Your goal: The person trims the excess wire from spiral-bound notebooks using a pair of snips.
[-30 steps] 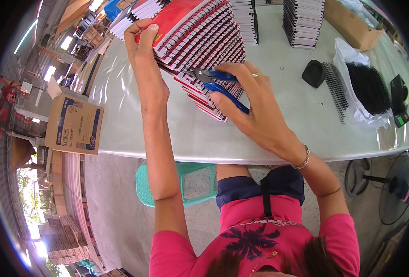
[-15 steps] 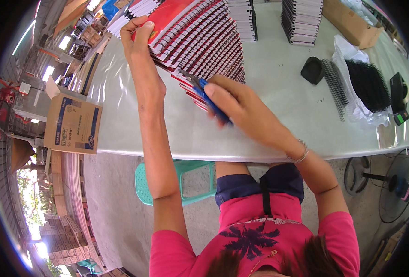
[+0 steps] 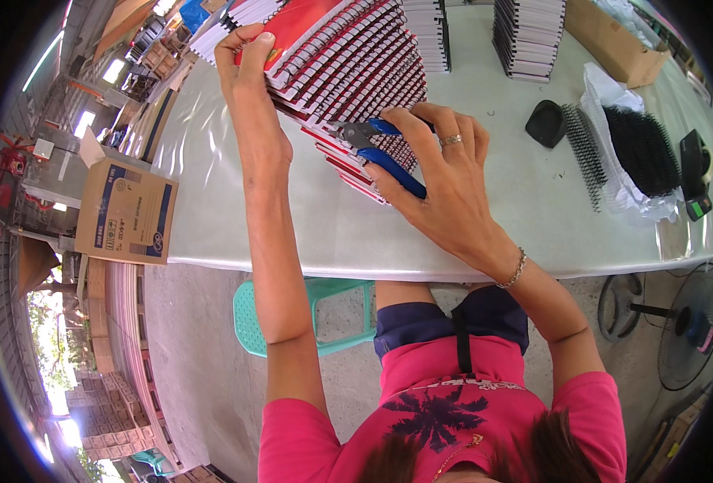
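Note:
A tall stack of red-covered spiral notebooks (image 3: 348, 68) stands at the table's far left, its wire-bound edges facing right and toward me. My left hand (image 3: 248, 60) grips the top notebook's near left corner, thumb on the red cover and fingers curled beneath. In my right hand (image 3: 445, 161) are blue-handled cutting pliers (image 3: 396, 171), their handles spread and the jaws apart. The grey jaws lie against the near corner of the stack, at the ends of the bindings. Which wire they touch, if any, I cannot make out.
Further stacks of bound books (image 3: 525, 40) stand at the back. On the right lie black binding coils (image 3: 642, 149) on white plastic, a black dish-like piece (image 3: 545, 123) and a tape dispenser (image 3: 694, 173). A cardboard box (image 3: 127, 211) is left of the table; a green stool (image 3: 252, 318) stands below.
My right hand has turned and spread its fingers, and the pliers have gone from closed to wide apart, their jaws shifting slightly right. My left hand keeps its hold on the notebook corner.

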Demonstrator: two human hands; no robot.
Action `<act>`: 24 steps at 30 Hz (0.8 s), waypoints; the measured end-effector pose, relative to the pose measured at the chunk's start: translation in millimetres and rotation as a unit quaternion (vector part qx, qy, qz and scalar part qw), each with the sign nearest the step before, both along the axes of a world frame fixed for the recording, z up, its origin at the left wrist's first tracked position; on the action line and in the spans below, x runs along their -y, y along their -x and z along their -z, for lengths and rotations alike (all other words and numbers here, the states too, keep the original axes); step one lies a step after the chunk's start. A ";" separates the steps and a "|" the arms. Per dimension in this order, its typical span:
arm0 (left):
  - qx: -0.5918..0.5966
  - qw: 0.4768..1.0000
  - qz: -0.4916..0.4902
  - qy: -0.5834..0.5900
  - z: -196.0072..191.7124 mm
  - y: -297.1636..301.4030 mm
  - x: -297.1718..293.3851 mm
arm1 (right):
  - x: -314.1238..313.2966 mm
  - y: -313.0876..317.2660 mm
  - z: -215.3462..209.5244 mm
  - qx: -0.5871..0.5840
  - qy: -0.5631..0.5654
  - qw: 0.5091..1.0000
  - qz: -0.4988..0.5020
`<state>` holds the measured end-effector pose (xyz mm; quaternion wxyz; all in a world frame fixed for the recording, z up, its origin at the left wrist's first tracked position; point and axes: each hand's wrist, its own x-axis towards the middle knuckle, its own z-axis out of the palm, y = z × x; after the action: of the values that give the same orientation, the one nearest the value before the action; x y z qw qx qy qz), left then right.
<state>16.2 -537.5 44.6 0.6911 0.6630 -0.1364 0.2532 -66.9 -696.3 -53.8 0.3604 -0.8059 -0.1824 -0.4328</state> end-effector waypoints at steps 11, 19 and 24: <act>-0.001 1.000 -0.003 -0.008 0.5 -0.7 -2.7 | 17.8 -5.2 -31.4 -0.458 -0.314 0.730 -0.399; 0.004 1.000 -0.009 -0.005 0.9 1.0 -1.2 | 13.7 7.5 -6.2 -0.069 -0.051 0.994 -0.062; 0.011 1.000 -0.007 -0.006 2.7 -1.5 -0.9 | 13.4 7.3 0.9 -0.027 -0.014 0.999 -0.016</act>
<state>17.7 -536.7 41.9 0.6839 0.6652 -0.1412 0.2643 -74.2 -709.7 -54.7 0.3834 -0.8093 -0.1796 -0.4071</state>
